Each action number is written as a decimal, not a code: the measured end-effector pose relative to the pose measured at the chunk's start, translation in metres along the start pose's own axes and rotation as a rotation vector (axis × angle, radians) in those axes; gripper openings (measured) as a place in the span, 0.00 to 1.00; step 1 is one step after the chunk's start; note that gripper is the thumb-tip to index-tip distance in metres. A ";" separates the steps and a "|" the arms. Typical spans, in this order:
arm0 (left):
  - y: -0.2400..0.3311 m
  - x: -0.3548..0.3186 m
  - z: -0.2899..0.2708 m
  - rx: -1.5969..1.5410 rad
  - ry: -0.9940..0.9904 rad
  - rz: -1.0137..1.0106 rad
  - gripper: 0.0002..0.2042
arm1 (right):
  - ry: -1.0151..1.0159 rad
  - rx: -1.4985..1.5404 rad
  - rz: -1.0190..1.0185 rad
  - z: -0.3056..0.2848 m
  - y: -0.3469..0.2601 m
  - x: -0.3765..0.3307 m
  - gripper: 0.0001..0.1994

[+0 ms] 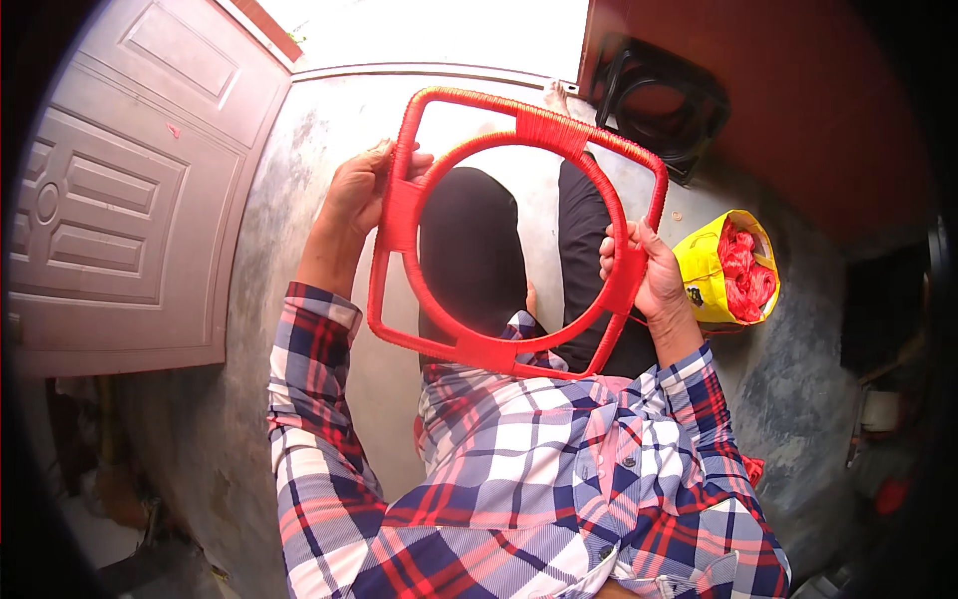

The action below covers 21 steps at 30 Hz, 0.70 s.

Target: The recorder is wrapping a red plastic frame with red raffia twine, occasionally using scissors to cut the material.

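A red cord-wrapped frame (pixel 402 218), a rounded square with a ring joined inside it, is held up tilted above my lap. My left hand (pixel 364 188) is closed on its left side near the upper corner, thumb and fingertips at the wrapped bar. At the right side my right hand (pixel 657 278) grips the frame where ring and outer bar meet, fingers curled through onto the ring. Red cord covers the bars closely, with broad wrapped bands at the joints. Part of each hand's grip is hidden behind the frame.
To my right on the floor stands a yellow bag (pixel 702 262) full of red cord bundles (pixel 743 275). A black frame with a ring (pixel 714 110) leans by the dark red wall beyond it. A panelled door (pixel 110 200) stands at the left. My knees are below the frame.
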<state>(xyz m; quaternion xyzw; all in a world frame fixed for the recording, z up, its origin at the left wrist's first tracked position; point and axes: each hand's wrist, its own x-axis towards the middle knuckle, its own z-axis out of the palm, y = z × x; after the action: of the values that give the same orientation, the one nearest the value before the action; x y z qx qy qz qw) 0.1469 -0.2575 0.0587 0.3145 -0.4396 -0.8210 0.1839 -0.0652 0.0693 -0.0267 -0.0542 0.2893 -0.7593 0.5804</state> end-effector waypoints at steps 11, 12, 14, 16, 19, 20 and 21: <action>-0.016 -0.036 0.001 0.168 -0.084 -0.012 0.14 | 0.016 0.007 0.011 0.006 0.003 0.002 0.22; -0.016 -0.036 0.005 0.229 -0.029 -0.014 0.13 | 0.018 -0.002 0.005 0.006 0.004 0.003 0.22; -0.017 -0.035 0.006 0.289 0.027 -0.017 0.12 | 0.021 -0.011 -0.001 0.006 0.004 0.003 0.22; -0.020 -0.034 0.005 0.257 0.075 -0.043 0.11 | 0.019 -0.005 0.006 0.008 0.005 0.002 0.22; -0.021 -0.031 0.002 0.194 0.088 -0.078 0.12 | 0.022 -0.030 0.002 0.006 0.005 0.003 0.22; -0.023 -0.031 0.001 0.194 0.089 -0.080 0.12 | 0.023 -0.029 0.003 0.005 0.006 0.003 0.22; -0.025 -0.029 0.000 0.194 0.097 -0.077 0.12 | 0.042 -0.022 0.011 0.003 0.007 0.003 0.22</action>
<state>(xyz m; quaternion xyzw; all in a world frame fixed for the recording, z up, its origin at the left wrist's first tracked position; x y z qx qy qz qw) 0.1675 -0.2269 0.0484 0.3870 -0.4953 -0.7646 0.1421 -0.0589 0.0641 -0.0285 -0.0428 0.3101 -0.7540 0.5775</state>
